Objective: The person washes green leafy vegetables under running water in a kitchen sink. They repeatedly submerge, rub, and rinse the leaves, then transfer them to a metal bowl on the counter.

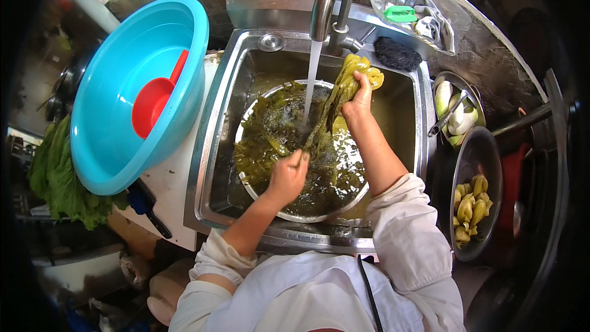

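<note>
A bunch of yellow-green pickled mustard greens (338, 95) stretches between my two hands above the sink. My right hand (359, 98) is closed round its thick stem end, up near the faucet. Lower down, my left hand (289, 175) grips the dark leafy end with its fingers curled. Beneath them a round metal basin (344, 209) sits in the sink, full of water and more dark green leaves (264, 129). From the curved faucet (326, 6) a stream of water runs into the basin, just left of the bunch.
A big turquoise tub (101, 110) with a red dipper (150, 107) stands left of the sink (206, 166), beside leafy greens (55, 166) and a dark-handled tool (147, 206). On the right, a dark bowl (464, 166) holds yellow stems; behind it are pale vegetables (455, 110). A black scrubber (396, 54) lies by the faucet.
</note>
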Action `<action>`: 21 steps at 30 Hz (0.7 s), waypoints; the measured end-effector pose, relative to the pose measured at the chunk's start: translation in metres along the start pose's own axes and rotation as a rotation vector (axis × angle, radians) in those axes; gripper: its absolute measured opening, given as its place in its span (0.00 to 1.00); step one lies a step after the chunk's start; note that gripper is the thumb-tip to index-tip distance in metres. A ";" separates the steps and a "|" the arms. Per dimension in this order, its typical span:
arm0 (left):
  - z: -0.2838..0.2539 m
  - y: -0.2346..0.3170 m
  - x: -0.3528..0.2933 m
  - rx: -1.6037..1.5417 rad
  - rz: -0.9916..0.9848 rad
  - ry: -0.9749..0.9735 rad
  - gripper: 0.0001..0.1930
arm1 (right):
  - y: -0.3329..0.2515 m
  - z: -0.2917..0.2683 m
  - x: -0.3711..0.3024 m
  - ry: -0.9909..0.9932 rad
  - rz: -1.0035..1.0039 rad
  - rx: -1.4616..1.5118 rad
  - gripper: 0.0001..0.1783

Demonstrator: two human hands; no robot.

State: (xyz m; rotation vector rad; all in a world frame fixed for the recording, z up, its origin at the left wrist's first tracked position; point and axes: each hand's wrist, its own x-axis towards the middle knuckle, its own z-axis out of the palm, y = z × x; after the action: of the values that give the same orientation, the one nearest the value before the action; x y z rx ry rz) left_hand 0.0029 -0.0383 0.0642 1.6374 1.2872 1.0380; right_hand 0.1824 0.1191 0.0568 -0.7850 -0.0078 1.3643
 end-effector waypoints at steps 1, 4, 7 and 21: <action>-0.002 0.000 0.013 0.089 -0.074 0.017 0.13 | 0.003 0.002 -0.003 -0.040 0.026 0.005 0.15; 0.007 0.000 0.055 0.084 0.148 0.143 0.12 | 0.021 0.008 -0.015 -0.115 0.028 0.003 0.16; 0.020 0.003 0.086 0.434 0.129 0.199 0.10 | 0.041 0.011 -0.024 -0.122 0.035 0.026 0.18; 0.001 -0.056 0.055 0.567 -0.182 -0.027 0.08 | 0.014 0.008 -0.007 -0.099 0.034 0.015 0.16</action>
State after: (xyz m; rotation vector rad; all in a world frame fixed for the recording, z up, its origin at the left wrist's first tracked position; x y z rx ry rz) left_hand -0.0067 0.0253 0.0185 1.8820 1.7847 0.5619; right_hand 0.1649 0.1173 0.0586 -0.7068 -0.0616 1.4331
